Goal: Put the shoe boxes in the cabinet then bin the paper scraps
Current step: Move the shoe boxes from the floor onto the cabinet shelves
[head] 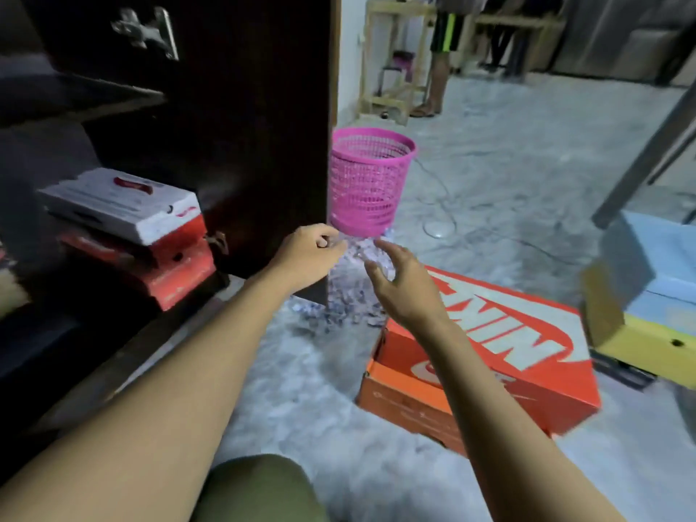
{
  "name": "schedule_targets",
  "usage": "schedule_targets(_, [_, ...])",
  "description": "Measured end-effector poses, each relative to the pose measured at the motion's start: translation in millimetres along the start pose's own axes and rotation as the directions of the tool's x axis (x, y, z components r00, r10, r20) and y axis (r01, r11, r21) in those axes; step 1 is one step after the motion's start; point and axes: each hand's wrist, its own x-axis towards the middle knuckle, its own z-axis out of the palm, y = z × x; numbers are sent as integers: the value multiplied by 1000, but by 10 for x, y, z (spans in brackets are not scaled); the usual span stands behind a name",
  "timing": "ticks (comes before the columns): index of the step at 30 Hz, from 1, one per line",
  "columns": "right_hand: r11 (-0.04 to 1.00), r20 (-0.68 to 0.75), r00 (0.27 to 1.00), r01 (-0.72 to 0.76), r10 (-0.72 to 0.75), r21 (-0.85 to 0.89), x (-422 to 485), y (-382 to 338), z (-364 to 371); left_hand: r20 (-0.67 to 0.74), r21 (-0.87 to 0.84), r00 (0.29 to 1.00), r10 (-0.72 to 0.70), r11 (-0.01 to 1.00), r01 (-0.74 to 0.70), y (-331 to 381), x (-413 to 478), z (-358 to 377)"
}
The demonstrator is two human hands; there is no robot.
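Pink mesh bin (371, 182); orange shoe box (486, 356) with white lettering.

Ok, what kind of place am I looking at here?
Probably a room in a home: a dark wooden cabinet with shoe boxes stacked inside, a pink bin and an orange shoe box on the floor.

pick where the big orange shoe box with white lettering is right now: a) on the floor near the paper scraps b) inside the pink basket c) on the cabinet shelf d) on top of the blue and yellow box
a: the orange shoe box lies on the floor beside the paper scraps, outside the cabinet, where two other boxes sit stacked.
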Motion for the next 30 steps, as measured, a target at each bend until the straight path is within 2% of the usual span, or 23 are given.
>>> schedule_targets(4, [977, -63, 985, -169, 161, -129, -207, 665, -306, 208, -68, 973, -103, 991, 119, 182, 111, 796])
schedule_targets(7, [914, -176, 929, -357, 326, -192, -372, 1186, -535, 314, -41, 919, -239, 964, 264, 155, 64, 1348])
schedule_targets(10, [800, -335, 798, -575, 501, -173, -524, 1653, -766, 302, -42, 906, -297, 945, 324, -26, -13, 1770])
schedule_targets(12, [704, -346, 691, -702, 634, -112, -596, 1903, -885, 274, 12, 900, -340, 937, 350, -130, -71, 1923])
schedule_targets(14, [641, -318, 634, -762, 705, -98, -668, 2071, -937, 229, 34, 899, -373, 926, 375, -250, -53, 2000])
schedule_targets(19, [663, -376, 625, -748, 684, -37, -777, 2250, -981, 172, -20, 898, -405, 910, 415, -362, 57, 2014])
schedule_targets(23, [681, -349, 592, -685, 727, 258, -884, 2416, -1148, 62, -76, 861, -505, 857, 509, -464, 110, 1928])
schedule_targets(25, [656, -297, 589, -616, 751, 436, -1035, 2509, -1194, 76, -108, 832, -550, 825, 555, -510, 117, 1884])
schedule_targets(27, [548, -193, 581, -530, 790, 647, -1209, 2612, -1145, 173, -129, 820, -546, 813, 568, -508, 105, 1839])
schedule_targets(29, [336, 1, 570, -486, 821, 807, -1318, 2654, -1058, 321, -124, 788, -525, 802, 585, -547, 108, 1853])
schedule_targets(30, [265, 79, 572, -493, 817, 829, -1351, 2619, -1034, 382, -129, 774, -505, 800, 586, -551, 91, 1854])
